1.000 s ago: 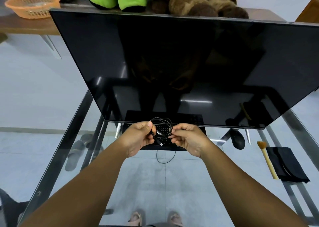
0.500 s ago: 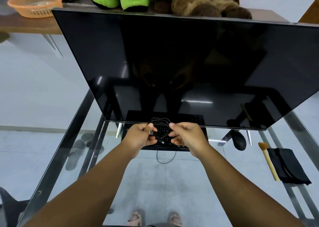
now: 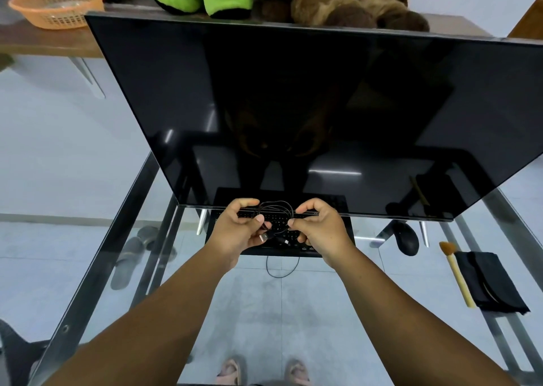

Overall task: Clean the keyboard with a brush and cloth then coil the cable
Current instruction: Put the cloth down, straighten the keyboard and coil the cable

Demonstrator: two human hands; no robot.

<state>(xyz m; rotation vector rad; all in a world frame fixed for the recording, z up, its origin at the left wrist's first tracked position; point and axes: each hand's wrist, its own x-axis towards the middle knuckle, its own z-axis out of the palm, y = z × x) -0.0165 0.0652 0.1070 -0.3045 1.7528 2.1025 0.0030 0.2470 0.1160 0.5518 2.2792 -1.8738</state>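
Note:
A black keyboard [image 3: 348,233] lies on the glass desk under the monitor's lower edge, mostly hidden by my hands. Above it I hold its thin black cable [image 3: 277,209] wound into a small coil. My left hand [image 3: 238,233] pinches the coil's left side, with the USB plug sticking out below its thumb. My right hand [image 3: 320,233] pinches the coil's right side. A loose loop of cable [image 3: 282,271] hangs in front of the keyboard. The wooden-handled brush [image 3: 457,271] and the folded black cloth [image 3: 487,285] lie at the right of the desk.
A large dark monitor [image 3: 323,106] fills the middle and leans over the keyboard. A black mouse [image 3: 407,238] sits right of the keyboard. The glass desk [image 3: 88,268] has metal rails. An orange basket [image 3: 57,6] and plush toys [image 3: 338,0] sit behind.
Both hands have moved slightly apart and lifted, spreading the coil wider between them. The USB plug now shows below my left thumb.

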